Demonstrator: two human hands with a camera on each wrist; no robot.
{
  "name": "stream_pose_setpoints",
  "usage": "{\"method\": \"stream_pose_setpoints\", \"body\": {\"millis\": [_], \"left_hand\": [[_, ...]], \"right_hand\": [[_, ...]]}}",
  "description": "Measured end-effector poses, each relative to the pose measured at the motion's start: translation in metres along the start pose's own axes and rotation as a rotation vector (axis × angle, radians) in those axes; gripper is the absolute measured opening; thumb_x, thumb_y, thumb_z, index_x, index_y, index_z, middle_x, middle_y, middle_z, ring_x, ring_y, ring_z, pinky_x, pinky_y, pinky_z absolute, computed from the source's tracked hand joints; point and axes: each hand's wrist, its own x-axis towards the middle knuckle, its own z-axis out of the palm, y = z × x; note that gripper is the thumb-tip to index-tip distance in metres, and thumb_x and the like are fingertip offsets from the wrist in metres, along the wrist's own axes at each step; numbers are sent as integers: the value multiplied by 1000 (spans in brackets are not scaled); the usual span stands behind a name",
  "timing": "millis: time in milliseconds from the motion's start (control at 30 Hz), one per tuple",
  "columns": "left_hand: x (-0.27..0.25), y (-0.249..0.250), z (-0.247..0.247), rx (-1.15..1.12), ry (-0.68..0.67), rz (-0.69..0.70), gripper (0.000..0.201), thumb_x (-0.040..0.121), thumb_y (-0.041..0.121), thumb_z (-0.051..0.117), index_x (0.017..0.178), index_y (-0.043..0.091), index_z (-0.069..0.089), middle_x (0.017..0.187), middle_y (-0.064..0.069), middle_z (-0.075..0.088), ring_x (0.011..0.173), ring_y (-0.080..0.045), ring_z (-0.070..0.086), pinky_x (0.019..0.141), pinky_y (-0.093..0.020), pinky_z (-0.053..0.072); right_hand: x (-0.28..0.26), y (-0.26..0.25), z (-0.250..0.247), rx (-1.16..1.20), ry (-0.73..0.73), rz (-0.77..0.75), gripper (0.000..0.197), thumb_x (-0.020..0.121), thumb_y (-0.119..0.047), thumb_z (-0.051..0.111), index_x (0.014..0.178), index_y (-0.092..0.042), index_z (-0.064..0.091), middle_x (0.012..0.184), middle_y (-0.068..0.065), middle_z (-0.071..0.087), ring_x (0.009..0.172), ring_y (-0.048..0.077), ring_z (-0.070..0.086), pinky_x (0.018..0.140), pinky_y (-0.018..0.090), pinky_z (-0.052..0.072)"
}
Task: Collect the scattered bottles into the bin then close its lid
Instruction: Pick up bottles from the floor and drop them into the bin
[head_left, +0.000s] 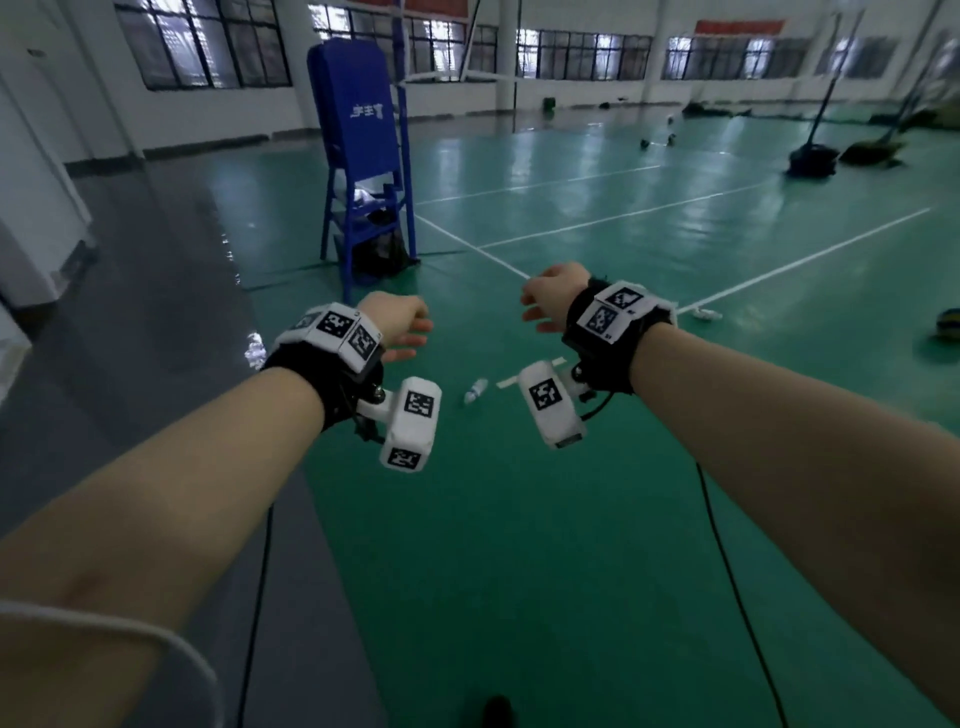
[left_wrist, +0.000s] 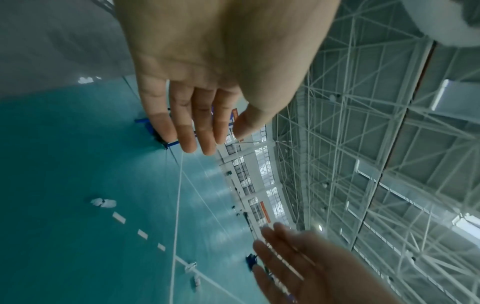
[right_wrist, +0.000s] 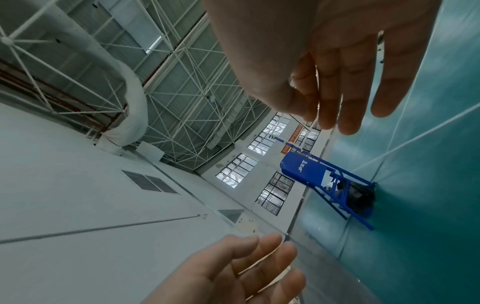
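Green court floor ahead, no bin in sight. I've got my left hand and right hand out front, fingers relaxed, holding nothing. One bottle lies between them, another by the white line. Looks like nothing's collected yet.
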Motion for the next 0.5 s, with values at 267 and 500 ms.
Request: {"method": "stream_pose_setpoints", "body": {"millis": [267, 500], "left_hand": [[254, 16, -30, 98, 76, -52, 22, 94, 14, 48, 72, 14, 52, 76, 0, 57, 61, -12, 49, 57, -24, 39], [445, 40, -87, 441, 113, 80, 16, 92, 18, 50, 95, 8, 62, 98, -12, 64, 89, -27, 61, 82, -34, 51]], "right_hand": [[263, 3, 95, -94, -86, 102, 10, 95, -11, 44, 93, -5, 53, 69, 5, 58, 57, 16, 59, 53, 28, 45], [448, -42, 195, -188, -185, 95, 12, 89, -17, 52, 80, -9, 54, 80, 6, 64, 69, 18, 64, 58, 26, 49]]}}
